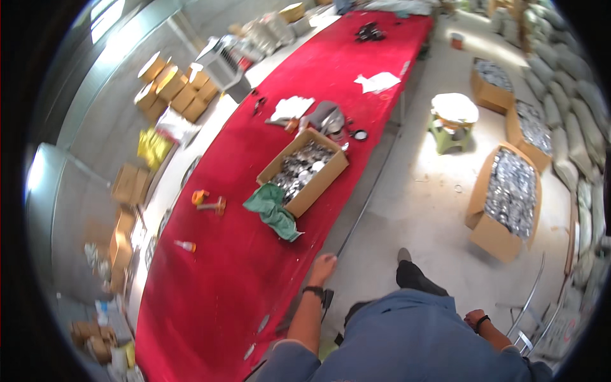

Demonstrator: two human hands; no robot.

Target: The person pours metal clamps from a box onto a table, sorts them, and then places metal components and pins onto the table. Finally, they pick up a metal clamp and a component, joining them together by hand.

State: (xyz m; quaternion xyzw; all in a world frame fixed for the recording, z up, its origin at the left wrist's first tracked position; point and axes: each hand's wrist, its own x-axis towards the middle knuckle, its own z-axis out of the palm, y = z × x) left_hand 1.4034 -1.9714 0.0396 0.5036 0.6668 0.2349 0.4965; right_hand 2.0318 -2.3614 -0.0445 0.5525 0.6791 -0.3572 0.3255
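Note:
My left hand (323,268) hangs beside the edge of a long table with a red cloth (210,299). Its fingers are curled in and I see nothing in them; a dark watch is on the wrist. On my other side, my right hand (475,318) is low by my hip, loosely closed, with no object showing and a dark band on the wrist. Nearest on the table is an open cardboard box (321,191) full of small shiny metal-looking pieces. A green cloth (273,212) drapes by its near corner.
An orange tape dispenser (200,197) and a small bottle (186,246) lie on the cloth. Cartons of silvery packets (509,191) stand on the floor at right, near a green stool (450,137). Stacked sacks (573,134) line the right wall; cardboard boxes (172,89) are piled left.

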